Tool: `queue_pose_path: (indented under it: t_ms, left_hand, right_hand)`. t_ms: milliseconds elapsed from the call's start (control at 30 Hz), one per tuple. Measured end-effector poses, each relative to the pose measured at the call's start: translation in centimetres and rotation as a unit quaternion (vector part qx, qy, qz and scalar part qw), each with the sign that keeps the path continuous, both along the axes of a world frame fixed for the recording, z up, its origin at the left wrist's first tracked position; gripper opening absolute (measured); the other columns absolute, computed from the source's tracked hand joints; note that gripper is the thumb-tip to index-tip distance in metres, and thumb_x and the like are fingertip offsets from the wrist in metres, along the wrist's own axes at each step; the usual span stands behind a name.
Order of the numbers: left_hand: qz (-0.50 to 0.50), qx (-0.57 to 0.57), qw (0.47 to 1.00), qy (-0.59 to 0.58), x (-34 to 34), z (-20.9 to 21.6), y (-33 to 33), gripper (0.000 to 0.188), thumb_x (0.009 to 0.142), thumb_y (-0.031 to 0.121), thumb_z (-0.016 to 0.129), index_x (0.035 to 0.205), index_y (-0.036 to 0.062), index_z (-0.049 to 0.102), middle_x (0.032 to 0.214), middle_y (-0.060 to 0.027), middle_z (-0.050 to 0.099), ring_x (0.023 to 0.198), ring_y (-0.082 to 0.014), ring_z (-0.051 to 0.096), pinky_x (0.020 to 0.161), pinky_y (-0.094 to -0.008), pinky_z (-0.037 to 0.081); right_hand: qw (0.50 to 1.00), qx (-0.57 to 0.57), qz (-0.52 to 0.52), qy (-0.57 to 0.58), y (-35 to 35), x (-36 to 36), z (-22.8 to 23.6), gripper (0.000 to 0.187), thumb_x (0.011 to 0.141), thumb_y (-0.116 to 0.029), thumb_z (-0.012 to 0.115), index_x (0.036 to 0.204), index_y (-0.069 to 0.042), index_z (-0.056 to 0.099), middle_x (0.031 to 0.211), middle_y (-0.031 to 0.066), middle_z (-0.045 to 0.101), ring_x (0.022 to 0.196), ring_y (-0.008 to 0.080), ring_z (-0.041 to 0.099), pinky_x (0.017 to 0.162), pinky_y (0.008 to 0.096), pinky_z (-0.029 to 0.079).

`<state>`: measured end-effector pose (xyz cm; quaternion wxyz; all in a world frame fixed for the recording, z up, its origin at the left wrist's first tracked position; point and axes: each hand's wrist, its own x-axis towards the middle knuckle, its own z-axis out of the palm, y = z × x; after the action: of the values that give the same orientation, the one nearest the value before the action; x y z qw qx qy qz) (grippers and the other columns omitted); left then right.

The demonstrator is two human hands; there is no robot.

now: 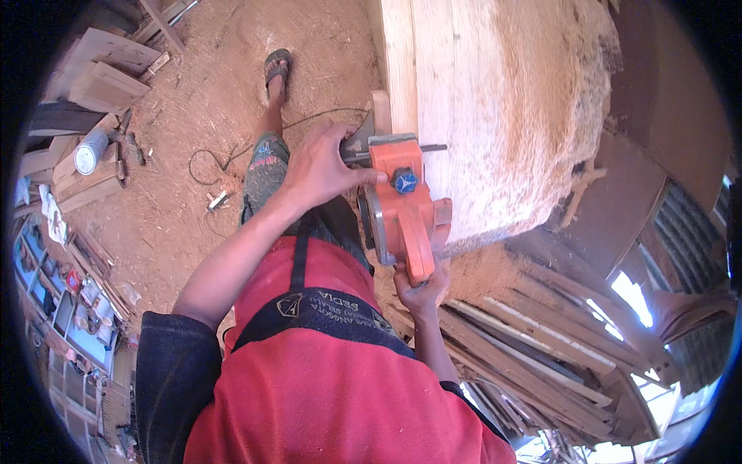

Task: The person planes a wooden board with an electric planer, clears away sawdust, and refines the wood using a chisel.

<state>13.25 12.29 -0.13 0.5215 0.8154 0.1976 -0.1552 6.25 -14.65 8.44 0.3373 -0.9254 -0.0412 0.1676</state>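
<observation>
An orange electric planer with a blue knob rests at the near left edge of a pale wooden workpiece. My left hand grips its front left side, thumb pressed on the orange body and fingers by a dark metal side guide. My right hand is closed around the rear handle, its fingers partly hidden beneath it. A dark rod sticks out of the planer over the wood. The planer's sole is out of sight.
Sawdust covers the floor and the broad wooden surface. A dark cord curls across the floor. Long planks are piled at the right, wood offcuts and a white can lie left. My sandalled foot is ahead.
</observation>
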Motion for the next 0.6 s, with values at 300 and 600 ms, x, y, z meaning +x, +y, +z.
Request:
queue_pose_path:
  t_ms: [300,600]
  left_hand:
    - [0.065,0.045,0.991,-0.110,19.1,-2.1,16.1,0.081,0.062,0.045,0.092,0.121,-0.0027,0.064,0.111,-0.0193,0.065,0.104,-0.0316,0.063,0.090,-0.0391,0.051]
    - [0.034,0.022,0.997,-0.069,37.9,-2.3,32.4,0.088,0.065,0.056,0.087,0.126,-0.0041,0.063,0.116,-0.0222,0.068,0.105,-0.0303,0.067,0.092,-0.0391,0.052]
  right_hand:
    - [0.994,0.072,0.036,-0.070,18.3,21.4,-1.5,0.026,0.069,-0.011,0.072,0.092,-0.001,0.065,0.070,0.0132,0.065,0.060,0.0251,0.068,0.059,0.0344,0.053]
    - [0.986,0.093,0.051,-0.132,33.7,39.8,-3.6,0.024,0.073,-0.014,0.076,0.090,-0.001,0.063,0.059,0.0123,0.058,0.050,0.0213,0.061,0.052,0.0343,0.048]
